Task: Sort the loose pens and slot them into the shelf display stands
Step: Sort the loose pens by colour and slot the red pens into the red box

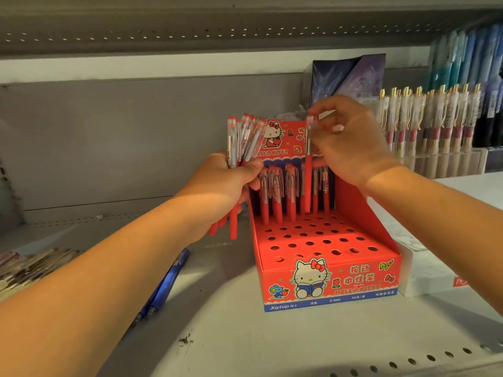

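Note:
A red Hello Kitty display stand point(326, 278) sits on the shelf, its stepped top full of round holes. Several red pens point(277, 197) stand in its back row. My left hand point(231, 178) grips a bundle of several red pens point(245, 137) to the left of the stand, caps up. My right hand point(351, 142) pinches a single red pen point(308, 170) upright over the back row, its tip low among the standing pens. Whether the tip sits in a hole is hidden.
Two blue pens point(166, 284) lie on the shelf point(245, 336) under my left forearm. A heap of loose pens point(30, 265) lies at the far left. A clear rack of gold-clipped pens point(430, 126) stands at the right, with a white box point(435, 278) beside the stand.

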Action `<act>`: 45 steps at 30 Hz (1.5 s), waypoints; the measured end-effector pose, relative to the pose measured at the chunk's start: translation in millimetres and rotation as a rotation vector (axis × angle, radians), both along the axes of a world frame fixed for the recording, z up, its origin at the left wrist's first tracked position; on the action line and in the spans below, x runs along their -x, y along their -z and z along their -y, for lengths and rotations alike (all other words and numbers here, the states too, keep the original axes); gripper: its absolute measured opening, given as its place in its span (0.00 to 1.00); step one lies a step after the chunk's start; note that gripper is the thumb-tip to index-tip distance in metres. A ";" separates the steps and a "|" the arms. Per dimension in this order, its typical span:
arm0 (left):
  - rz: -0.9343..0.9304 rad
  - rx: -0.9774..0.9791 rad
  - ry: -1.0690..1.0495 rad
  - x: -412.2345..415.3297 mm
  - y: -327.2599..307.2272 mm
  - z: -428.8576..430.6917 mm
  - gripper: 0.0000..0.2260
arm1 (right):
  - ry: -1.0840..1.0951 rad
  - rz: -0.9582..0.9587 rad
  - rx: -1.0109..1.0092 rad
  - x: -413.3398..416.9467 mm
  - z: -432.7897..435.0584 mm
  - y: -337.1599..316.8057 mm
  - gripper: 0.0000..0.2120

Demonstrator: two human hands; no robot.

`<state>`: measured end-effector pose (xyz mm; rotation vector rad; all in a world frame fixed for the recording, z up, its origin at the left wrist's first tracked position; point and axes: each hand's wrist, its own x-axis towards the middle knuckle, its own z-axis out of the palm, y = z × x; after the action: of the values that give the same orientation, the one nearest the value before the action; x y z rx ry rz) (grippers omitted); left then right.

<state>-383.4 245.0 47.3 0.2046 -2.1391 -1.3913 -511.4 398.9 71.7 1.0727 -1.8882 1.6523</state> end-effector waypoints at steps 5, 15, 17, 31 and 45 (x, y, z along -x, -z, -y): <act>0.003 -0.090 0.073 -0.3 -0.7 -2.0 0.11 | 0.023 -0.009 -0.106 3.2 3.6 7.4 0.14; 0.019 -0.094 0.114 -0.7 -0.3 -1.5 0.10 | 0.030 -0.022 -0.130 3.3 0.6 4.5 0.12; 0.020 -0.104 0.117 -0.7 -0.1 -1.4 0.10 | 0.048 -0.039 -0.145 3.4 0.0 4.5 0.10; 0.008 -0.004 0.190 -3.3 2.1 -6.2 0.05 | 0.201 -0.104 -0.546 5.2 1.3 11.2 0.08; -0.041 -0.129 0.256 -6.7 -0.7 -16.2 0.06 | -0.413 0.168 -0.122 -24.6 6.9 6.1 0.07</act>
<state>-376.7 261.2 48.0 -0.0510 -2.0992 -1.6643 -486.8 392.0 65.6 1.4970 -1.9920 1.9180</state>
